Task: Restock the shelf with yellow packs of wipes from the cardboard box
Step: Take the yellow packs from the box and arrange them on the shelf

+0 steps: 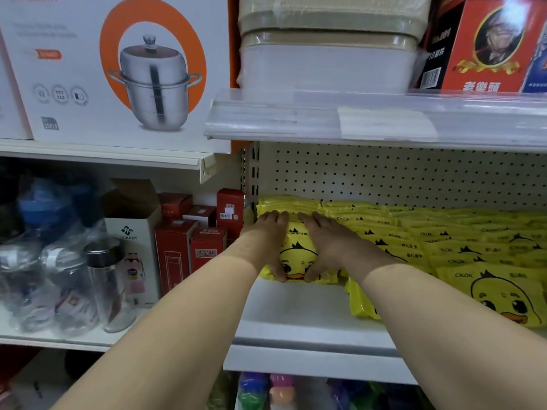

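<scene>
Yellow pack (pixel 297 257) | left hand (pixel 268 241) and right hand (pixel 324 244) grip it | fingers (pixel 275 218) flat over top, thumbs at front edge

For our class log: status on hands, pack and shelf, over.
Left hand and right hand both hold one pack, thumbs at front edge. Pack on shelf, left end. Other packs behind and right of it.
</scene>
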A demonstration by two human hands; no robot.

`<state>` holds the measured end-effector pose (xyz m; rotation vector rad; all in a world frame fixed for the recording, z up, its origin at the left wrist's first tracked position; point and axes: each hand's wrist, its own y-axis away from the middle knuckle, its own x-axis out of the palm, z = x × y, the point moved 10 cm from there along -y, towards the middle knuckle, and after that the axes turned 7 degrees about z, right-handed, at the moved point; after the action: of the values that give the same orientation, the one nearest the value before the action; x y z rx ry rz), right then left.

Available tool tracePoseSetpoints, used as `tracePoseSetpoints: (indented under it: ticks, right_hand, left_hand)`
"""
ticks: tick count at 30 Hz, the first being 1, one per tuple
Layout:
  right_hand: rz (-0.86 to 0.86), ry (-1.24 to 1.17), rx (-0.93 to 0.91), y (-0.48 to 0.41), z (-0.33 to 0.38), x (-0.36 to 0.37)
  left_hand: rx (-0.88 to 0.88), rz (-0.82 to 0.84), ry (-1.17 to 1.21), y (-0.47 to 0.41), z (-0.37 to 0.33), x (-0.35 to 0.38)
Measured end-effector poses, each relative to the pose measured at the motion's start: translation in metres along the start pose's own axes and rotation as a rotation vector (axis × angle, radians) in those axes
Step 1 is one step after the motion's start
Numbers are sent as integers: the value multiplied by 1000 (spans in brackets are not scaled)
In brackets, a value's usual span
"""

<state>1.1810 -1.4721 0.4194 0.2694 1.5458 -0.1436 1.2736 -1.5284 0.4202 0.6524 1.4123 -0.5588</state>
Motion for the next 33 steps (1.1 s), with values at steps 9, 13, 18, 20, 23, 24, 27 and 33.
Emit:
tracePoseSetpoints:
  ticks: [9,13,18,20,23,24,27,33]
  right_hand:
    - [4,-1,1,0,-1,0]
    - [-20,16,-14,1,0,0]
    - [-37,-14,-29,0,-1,-1]
    - [-36,-7,-33,0,-2,-1]
    - [-38,-8,-37,1,-1,-1]
    - [-37,-6,-37,1,0,-2]
    - [-35,-6,-38,1,0,-2]
    - [-31,10,-39,-3,-1,-2]
  left_hand:
    - [-14,12,-5,3,-1,-1]
    - [-23,2,-8,3,0,0]
    - [-26,0,-10,1,-1,-2]
    - [-32,5,-22,2,-2,-3]
    - [-39,11,-39,2,-3,-2]
    - [-39,12,-42,2,-3,-2]
    - [-38,17,-41,1,-2,-2]
    - [-37,4,-18,0,-2,-2]
